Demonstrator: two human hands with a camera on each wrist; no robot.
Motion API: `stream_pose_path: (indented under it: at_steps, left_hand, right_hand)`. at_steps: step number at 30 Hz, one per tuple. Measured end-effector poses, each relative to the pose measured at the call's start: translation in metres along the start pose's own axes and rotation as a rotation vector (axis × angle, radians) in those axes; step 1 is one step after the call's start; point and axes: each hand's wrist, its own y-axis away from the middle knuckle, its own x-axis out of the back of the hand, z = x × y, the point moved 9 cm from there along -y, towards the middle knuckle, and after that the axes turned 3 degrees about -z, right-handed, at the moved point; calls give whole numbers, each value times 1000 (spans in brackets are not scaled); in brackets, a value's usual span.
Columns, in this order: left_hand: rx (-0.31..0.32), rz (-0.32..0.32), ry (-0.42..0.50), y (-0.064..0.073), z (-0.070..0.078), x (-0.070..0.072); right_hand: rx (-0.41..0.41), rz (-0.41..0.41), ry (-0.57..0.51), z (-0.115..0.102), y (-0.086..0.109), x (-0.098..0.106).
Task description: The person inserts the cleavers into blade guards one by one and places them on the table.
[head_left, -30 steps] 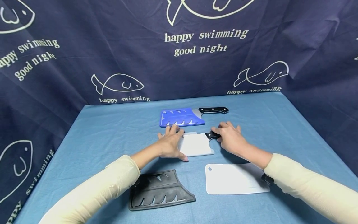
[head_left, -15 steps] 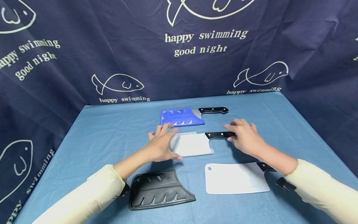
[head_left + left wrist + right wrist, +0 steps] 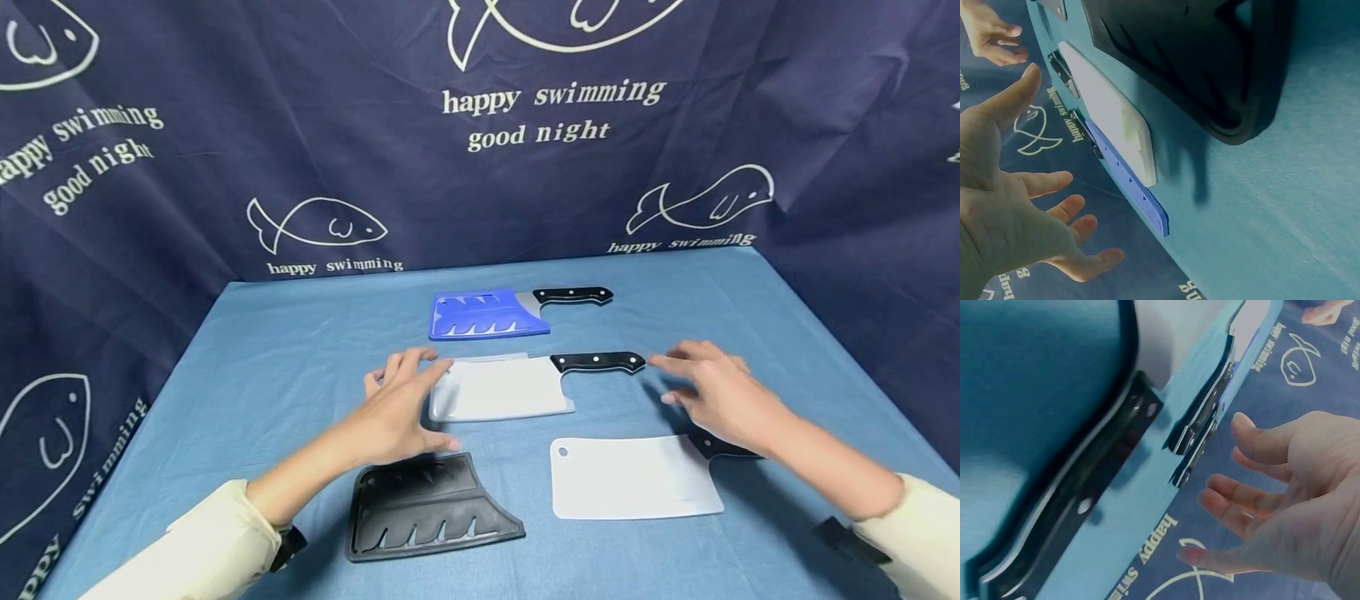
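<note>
My left hand (image 3: 397,410), fingers spread and thumb apart, hovers by the left end of a cleaver in a white blade guard (image 3: 498,390). Nothing lies in its fingers in the left wrist view. Just right of that cleaver's black handle (image 3: 600,362) is my right hand (image 3: 723,392), fingers loosely bent and holding nothing. Below it lies a bare cleaver (image 3: 633,479), its black handle partly hidden by the right hand and wrist. A black blade guard (image 3: 431,510) lies near my left forearm, with slots through it.
Farther back lies another cleaver in a blue blade guard (image 3: 487,317), its black handle pointing right. Blue cloth (image 3: 300,358) covers the table. A dark curtain (image 3: 337,167) with fish drawings and lettering rises behind and at both sides.
My right hand has let go of the guarded cleaver's handle and moved right and nearer. The left hand has drawn back leftward off the white guard. The cleavers stay where they were.
</note>
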Motion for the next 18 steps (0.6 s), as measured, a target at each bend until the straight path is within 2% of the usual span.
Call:
stream_pose_path:
  at_steps: [4,10,16,18]
  left_hand:
    - [8,-9,5,14,3,0]
    - [77,-63,-15,35,3,-5]
    - [124,-115,-10,55,-1,-18]
    - [129,-135,-8,60,-1,-23]
  right_hand:
    - [-40,-15,18,11,15,2]
    - [-95,-137,-30,30,38,-5]
    - [-125,-223,-5,43,56,-17]
    - [-122,-224,1,46,60,-19]
